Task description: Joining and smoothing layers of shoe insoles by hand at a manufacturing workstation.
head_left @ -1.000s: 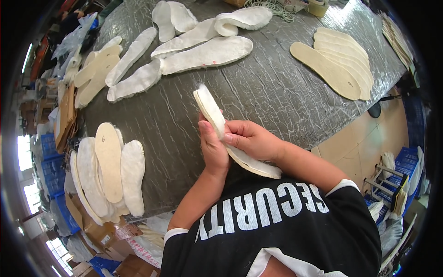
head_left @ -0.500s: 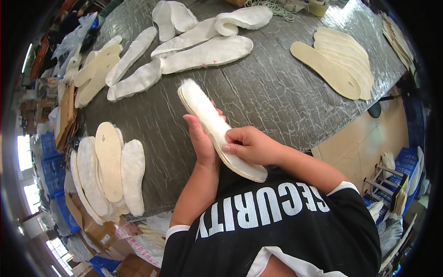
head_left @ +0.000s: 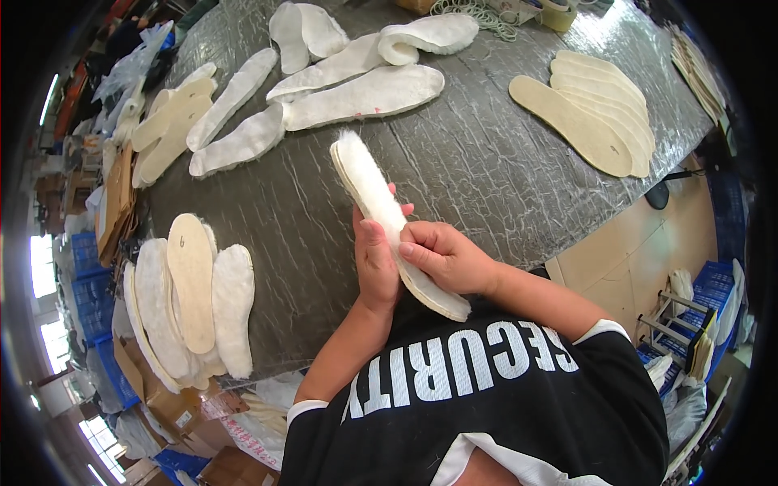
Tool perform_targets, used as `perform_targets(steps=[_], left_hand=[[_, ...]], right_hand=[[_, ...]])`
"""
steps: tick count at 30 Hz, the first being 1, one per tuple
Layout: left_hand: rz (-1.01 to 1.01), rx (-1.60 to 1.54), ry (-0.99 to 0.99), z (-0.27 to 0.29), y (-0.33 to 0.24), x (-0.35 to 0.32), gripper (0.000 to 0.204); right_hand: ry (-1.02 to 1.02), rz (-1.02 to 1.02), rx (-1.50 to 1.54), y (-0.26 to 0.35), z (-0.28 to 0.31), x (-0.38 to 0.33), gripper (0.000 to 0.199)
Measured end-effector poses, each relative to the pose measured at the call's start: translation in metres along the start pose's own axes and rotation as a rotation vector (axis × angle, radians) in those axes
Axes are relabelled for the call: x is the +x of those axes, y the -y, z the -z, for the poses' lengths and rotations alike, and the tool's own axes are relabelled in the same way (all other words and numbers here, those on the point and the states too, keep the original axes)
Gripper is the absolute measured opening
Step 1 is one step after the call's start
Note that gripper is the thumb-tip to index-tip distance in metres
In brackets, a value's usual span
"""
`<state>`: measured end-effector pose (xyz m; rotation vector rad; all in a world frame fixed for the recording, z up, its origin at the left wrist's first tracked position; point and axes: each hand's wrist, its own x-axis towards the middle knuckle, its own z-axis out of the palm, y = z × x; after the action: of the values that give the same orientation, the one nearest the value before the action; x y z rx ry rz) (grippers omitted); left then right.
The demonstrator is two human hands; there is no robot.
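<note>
A white fleecy insole point(head_left: 371, 174) is held at a slant over the near edge of the table, its far end toward the back left and its near end by my shirt. My left hand point(head_left: 378, 251) is closed around its left side, thumb on the edge and fingertips showing beyond the far side. Closed as well, my right hand point(head_left: 444, 256) pinches the insole near the middle, thumb and curled finger on the fleece. A layered beige edge shows along the insole's left side and near end. Its underside is hidden.
On the dark, film-covered table point(head_left: 454, 170), a pile of fleecy insoles point(head_left: 194, 300) lies at the left. Loose white fleece insoles point(head_left: 365, 97) lie at the back, beige insoles point(head_left: 174, 130) at the back left. Fanned beige insoles point(head_left: 596, 121) lie right; green string point(head_left: 486, 18) sits far back.
My left hand has slid right and closed in on the insole, nearer my right hand. The insole's far end has swung to the right and slightly away from me.
</note>
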<state>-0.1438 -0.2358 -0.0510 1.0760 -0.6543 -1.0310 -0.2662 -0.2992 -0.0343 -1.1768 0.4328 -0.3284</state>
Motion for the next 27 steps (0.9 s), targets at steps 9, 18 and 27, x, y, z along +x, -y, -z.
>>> perform_targets(steps=[9,18,27], left_hand=[[-0.05,0.023,-0.118,-0.008,0.011,0.006,0.08],[-0.176,0.137,-0.114,-0.002,0.003,0.015,0.085],[-0.181,0.107,-0.013,0.006,-0.056,0.042,0.069]], right_hand=[[-0.271,0.269,-0.336,-0.004,-0.021,0.006,0.025],[-0.147,0.238,-0.475,0.015,-0.01,0.006,0.025],[-0.003,0.241,-0.63,0.031,-0.011,0.004,0.036]])
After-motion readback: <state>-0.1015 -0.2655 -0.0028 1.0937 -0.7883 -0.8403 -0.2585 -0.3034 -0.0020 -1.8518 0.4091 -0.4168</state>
